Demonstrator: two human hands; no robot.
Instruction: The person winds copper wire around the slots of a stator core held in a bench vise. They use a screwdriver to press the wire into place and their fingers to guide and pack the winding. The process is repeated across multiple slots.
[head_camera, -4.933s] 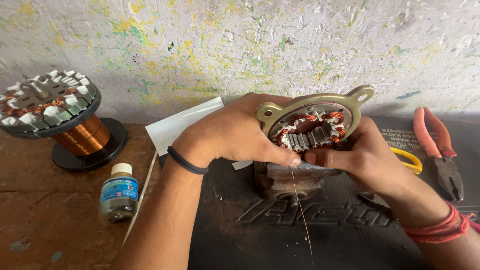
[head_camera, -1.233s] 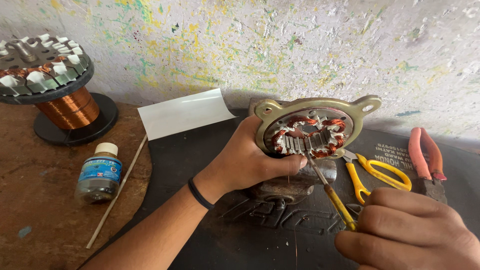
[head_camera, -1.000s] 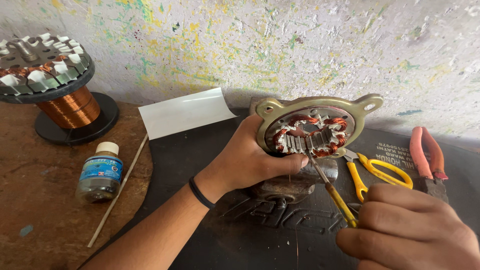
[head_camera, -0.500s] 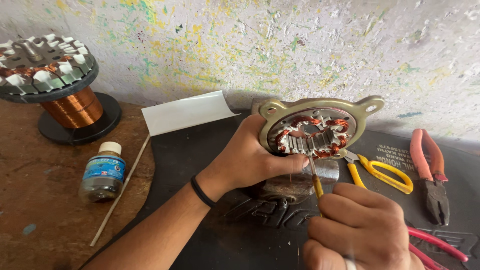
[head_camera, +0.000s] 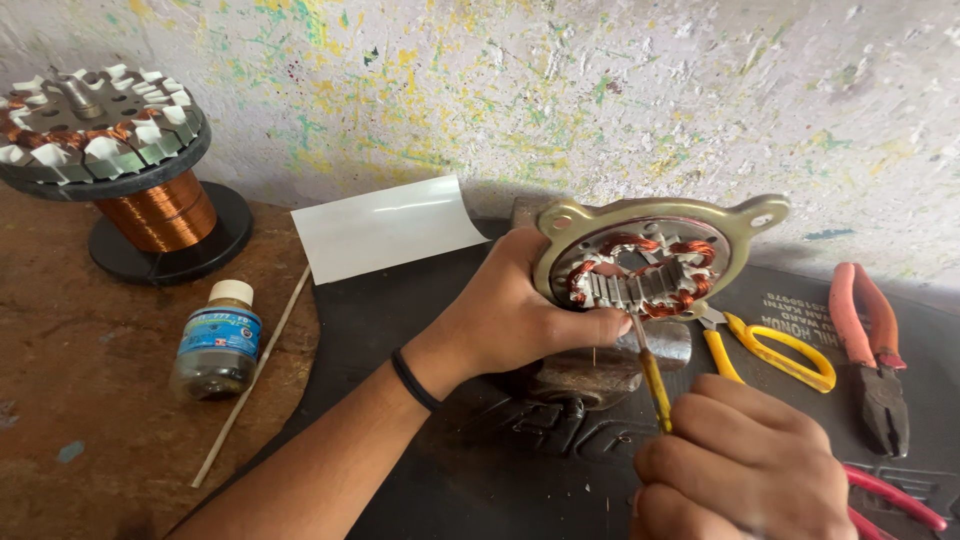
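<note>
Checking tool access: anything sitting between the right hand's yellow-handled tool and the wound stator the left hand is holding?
Nothing visible. The yellow-handled tool in the right hand runs straight up to the stator, its tip at the lower windings. The left hand grips the stator's left rim, its thumb just beside the shaft.

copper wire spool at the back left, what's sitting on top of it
A round metal motor core with white-tipped teeth and some copper windings rests across the copper wire spool. It covers the spool's upper rim, so how it sits on the spool cannot be seen.

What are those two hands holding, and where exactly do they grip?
The left hand grips the round motor stator by its lower left rim. The right hand pinches a thin yellow-handled tool by its handle's lower end.
</note>
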